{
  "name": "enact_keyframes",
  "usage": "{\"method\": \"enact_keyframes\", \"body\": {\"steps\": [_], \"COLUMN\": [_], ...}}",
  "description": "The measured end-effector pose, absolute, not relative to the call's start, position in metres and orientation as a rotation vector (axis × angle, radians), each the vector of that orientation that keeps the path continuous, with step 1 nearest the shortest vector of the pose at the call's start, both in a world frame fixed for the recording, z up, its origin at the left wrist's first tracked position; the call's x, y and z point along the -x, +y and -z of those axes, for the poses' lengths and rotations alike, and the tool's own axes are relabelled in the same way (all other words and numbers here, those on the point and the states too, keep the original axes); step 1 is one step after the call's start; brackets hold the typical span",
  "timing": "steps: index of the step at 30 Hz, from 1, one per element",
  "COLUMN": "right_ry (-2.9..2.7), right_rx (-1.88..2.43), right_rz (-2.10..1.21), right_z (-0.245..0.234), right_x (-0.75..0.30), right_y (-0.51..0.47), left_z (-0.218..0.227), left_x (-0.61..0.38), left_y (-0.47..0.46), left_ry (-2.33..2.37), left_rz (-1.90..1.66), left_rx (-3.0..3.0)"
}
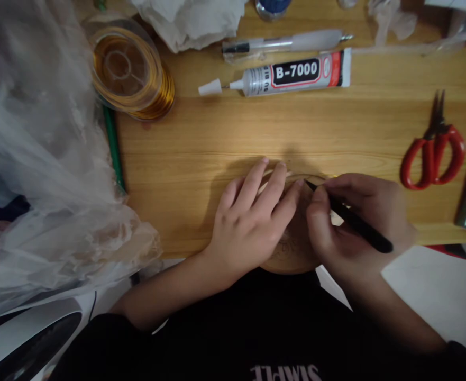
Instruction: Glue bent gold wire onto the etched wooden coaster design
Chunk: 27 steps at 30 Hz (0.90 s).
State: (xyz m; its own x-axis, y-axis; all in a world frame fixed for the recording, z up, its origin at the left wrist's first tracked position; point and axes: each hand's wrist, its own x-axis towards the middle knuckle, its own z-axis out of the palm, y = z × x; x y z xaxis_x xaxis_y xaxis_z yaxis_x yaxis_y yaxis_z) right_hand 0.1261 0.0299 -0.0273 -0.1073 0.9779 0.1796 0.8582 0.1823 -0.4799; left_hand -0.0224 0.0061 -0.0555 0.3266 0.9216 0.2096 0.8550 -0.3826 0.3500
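Note:
My left hand (pixel 254 214) lies flat, fingers stretched out, pressing on a round wooden disc (pixel 292 248) at the near edge of the wooden table (pixel 201 143). My right hand (pixel 355 222) is closed in a pinch around a thin black pen-like tool (pixel 352 219). The tool's tip touches the disc's far rim, just beside my left fingertips. Most of the disc is hidden under both hands.
A B-7000 glue tube (pixel 292 74) and a clear pen (pixel 284 42) lie at the back. A spool of gold wire (pixel 131 71) sits back left beside crumpled plastic bags (pixel 38 159). Red scissors (pixel 435 148) lie at the right. White tissue (pixel 193 18) is at the top.

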Motion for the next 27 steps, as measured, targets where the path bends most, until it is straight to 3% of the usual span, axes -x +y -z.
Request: {"method": "enact_keyframes", "body": {"steps": [11, 23, 27], "right_ry": [-2.259, -2.46, -2.574], "right_rx": [1.452, 1.084, 0.833], "right_rz": [-0.358, -0.652, -0.5], "right_z": [0.036, 0.04, 0.036], "right_x": [-0.147, -0.172, -0.175], "right_y": [0.044, 0.061, 0.071], "left_z": [0.055, 0.054, 0.054], "left_x": [0.022, 0.023, 0.023], "left_y": [0.007, 0.008, 0.007], "left_ry": [1.634, 1.64, 1.635], "left_rz": [-0.571, -0.547, -0.544], "left_rx": [-2.404, -2.427, -2.419]}}
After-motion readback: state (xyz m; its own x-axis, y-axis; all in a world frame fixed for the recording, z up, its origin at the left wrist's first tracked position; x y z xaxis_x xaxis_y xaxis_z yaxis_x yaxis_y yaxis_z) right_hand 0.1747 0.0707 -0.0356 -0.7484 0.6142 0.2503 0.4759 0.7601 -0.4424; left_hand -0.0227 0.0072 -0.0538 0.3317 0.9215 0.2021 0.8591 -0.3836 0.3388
